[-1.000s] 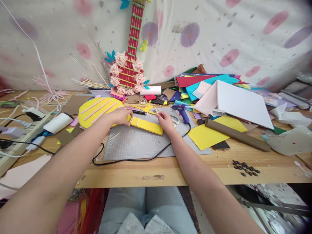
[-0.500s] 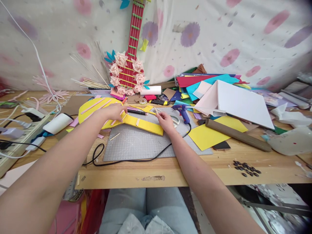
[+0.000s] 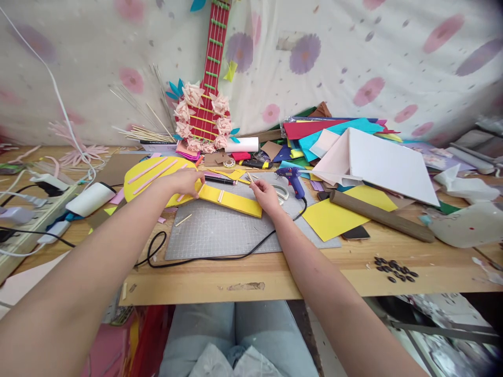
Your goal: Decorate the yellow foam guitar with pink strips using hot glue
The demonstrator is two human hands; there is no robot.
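A yellow guitar-shaped craft piece (image 3: 239, 202) lies at a slant on the grey cutting mat (image 3: 220, 235). Pink strips cross its rounded body, and a short pale strip sits across its neck. My left hand (image 3: 184, 182) is closed, its bent fingers against the piece where body meets neck; what lies under the fingertips is hidden. Just beyond the neck's end, my right hand (image 3: 265, 195) pinches a short, thin wooden stick (image 3: 250, 178). Another small stick (image 3: 183, 220) rests on the mat. Close to my right hand are white-handled scissors (image 3: 281, 193) and a blue glue gun (image 3: 291, 177).
A red flower-trimmed guitar (image 3: 210, 89) leans on the covered wall. Coloured sheets and a white board (image 3: 389, 162) pile up at right, beside a brown roll (image 3: 381, 215). Black oval pieces (image 3: 395, 269) lie near the front edge. The black glue-gun cord (image 3: 220, 258) crosses the mat; a power strip (image 3: 27, 230) stands left.
My left fingers have settled lower at the neck joint, and the pink bit seen at their tips is now covered. My right hand keeps its pinch. The view has shifted slightly.
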